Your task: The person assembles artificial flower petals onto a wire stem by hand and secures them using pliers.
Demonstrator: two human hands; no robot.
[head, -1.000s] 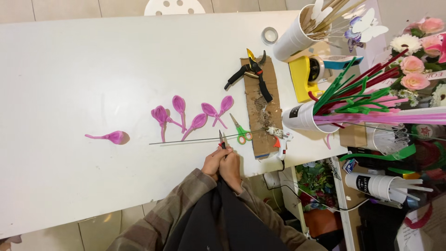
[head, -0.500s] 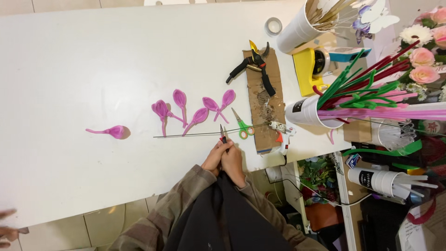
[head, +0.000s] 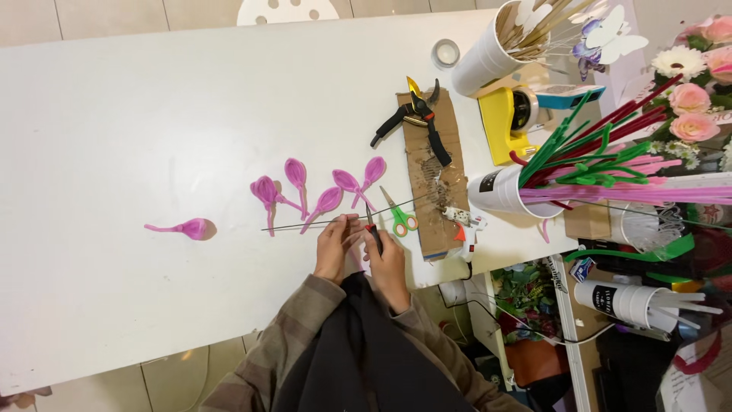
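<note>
Both hands low centre at the table (head: 114,114) edge. The left hand (head: 333,248) pinches a thin wire (head: 305,224) that runs left across the table; the right hand (head: 385,259) is closed round a small dark tool (head: 372,229) — pliers, probably — set against the wire. Just above lie several finished pink petals (head: 296,172), one more petal (head: 192,227) well apart to the left. So petals look made — none is on the wire yet. Green scissors (head: 399,220) sit just right of the hands.
</note>
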